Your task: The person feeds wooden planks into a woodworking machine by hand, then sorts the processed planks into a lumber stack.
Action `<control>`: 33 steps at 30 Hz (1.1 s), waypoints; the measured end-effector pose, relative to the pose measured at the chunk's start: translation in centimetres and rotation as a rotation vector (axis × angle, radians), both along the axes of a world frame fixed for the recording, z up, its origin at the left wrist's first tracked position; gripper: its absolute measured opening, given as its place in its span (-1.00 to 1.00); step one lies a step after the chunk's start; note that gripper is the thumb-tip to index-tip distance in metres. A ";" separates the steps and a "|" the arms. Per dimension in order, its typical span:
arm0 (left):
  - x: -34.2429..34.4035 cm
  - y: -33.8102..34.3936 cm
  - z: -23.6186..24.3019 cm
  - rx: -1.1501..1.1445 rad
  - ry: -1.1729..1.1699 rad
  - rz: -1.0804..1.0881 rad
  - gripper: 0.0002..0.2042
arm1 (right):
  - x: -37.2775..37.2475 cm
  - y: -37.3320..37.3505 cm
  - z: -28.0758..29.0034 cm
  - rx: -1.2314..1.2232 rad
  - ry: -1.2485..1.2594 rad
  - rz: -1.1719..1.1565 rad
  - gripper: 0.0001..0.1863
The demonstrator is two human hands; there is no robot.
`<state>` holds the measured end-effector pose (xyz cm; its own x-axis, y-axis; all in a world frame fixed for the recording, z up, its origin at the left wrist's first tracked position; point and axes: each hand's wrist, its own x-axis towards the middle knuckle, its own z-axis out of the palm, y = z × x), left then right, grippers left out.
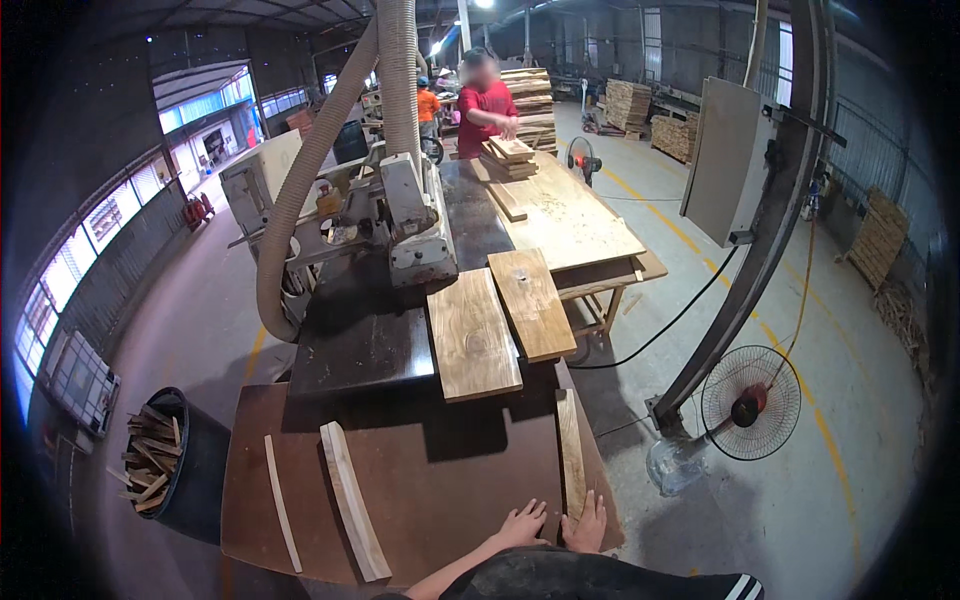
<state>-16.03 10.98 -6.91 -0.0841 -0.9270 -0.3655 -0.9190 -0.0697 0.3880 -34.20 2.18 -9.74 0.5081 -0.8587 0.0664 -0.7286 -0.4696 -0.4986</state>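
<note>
My left hand (522, 523) rests on the brown tabletop (440, 510) near its front edge, fingers apart and holding nothing. Just to its right, my right hand (586, 524) lies with fingers stretched out by the near end of a narrow wooden strip (571, 440); it seems to touch the strip, but the exact contact is hard to make out. Ahead, two wide boards lie side by side on the machine's dark table: a pale board (475, 335) and a browner board (531, 305) with a dark knot.
A thin strip (281, 503) and a thicker strip (352, 500) lie at left. Beyond stand a woodworking machine (420, 235) with a ribbed hose (275, 240) and a person in red (485, 105) at stacked boards (510, 155). A scrap bin (195, 490) and a fan (750, 403) flank the table.
</note>
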 end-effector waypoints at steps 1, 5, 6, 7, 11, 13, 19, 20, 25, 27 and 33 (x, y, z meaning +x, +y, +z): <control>0.0 -0.1 0.3 0.024 -0.008 0.006 -0.11 | 0.3 -0.3 -0.2 -0.005 0.003 0.006 -0.02; -0.6 -0.1 0.0 0.087 -0.018 0.015 -0.11 | 0.1 -0.3 -0.6 -0.013 -0.029 0.018 -0.01; -0.7 -0.1 -0.1 0.092 -0.024 0.010 -0.11 | 0.2 -0.3 -0.7 -0.018 -0.047 0.020 0.00; -0.9 0.0 0.2 0.097 -0.017 0.026 -0.11 | 0.2 -0.3 -0.6 -0.012 -0.041 0.036 0.00; -1.8 0.3 0.2 0.118 -0.075 0.025 -0.27 | -0.1 -0.2 -1.0 -0.024 -0.050 0.052 -0.01; -1.9 0.6 -0.1 0.053 -0.044 0.026 -0.38 | -0.2 -0.4 -1.4 -0.011 -0.046 0.059 -0.01; -1.6 1.4 -1.7 0.075 0.050 0.073 -0.34 | -1.0 -1.2 -0.7 0.079 -0.034 0.060 0.04; -1.8 0.9 -1.4 0.084 0.054 0.083 -0.33 | -1.2 -1.7 -1.0 0.075 -0.032 0.073 0.04; -1.0 -0.3 -1.3 0.125 0.086 0.048 -0.18 | -1.0 -3.2 -1.0 0.120 -0.004 0.135 0.08; -1.2 -1.2 -1.4 0.182 0.043 0.040 -0.21 | -1.2 -4.4 -1.7 0.076 -0.038 0.176 0.11; -3.2 -0.6 -4.9 0.025 -0.192 0.077 -0.33 | -2.4 -12.2 0.6 0.061 -0.124 0.268 0.19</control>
<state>-19.26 10.39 -11.84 0.0600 -0.9184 -0.3911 -0.9676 -0.1497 0.2032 -36.64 -10.03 -9.15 0.7088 -0.6991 0.0941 -0.5145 -0.6036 -0.6090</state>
